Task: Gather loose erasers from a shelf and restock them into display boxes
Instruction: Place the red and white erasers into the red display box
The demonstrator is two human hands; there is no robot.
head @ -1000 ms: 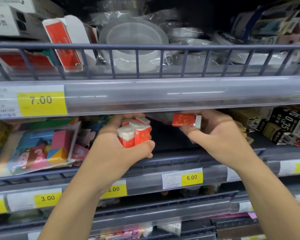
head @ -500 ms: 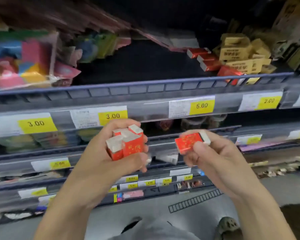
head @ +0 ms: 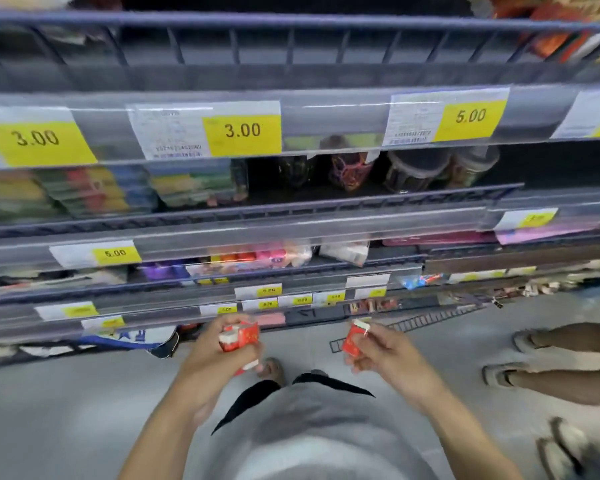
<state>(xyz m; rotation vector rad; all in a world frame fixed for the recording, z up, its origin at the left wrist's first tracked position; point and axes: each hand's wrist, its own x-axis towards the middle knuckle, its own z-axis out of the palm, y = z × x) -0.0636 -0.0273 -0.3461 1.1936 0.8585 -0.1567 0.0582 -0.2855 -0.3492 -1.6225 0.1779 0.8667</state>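
Lower centre of frame: left hand (head: 219, 358) clutches a bundle of red erasers (head: 239, 337), its grip full; right hand (head: 385, 351) pinches one eraser (head: 355, 336), probably to add it; no display box visible

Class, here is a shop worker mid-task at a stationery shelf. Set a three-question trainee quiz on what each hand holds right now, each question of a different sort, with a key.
1. True or false: the left hand grips a bundle of red erasers.
2. What does the right hand pinch? A) a price tag B) a single red eraser C) nothing
3. Fill in: both hands are held out over the ____, below the shelves.

Key: 1 true; 2 B; 3 floor.
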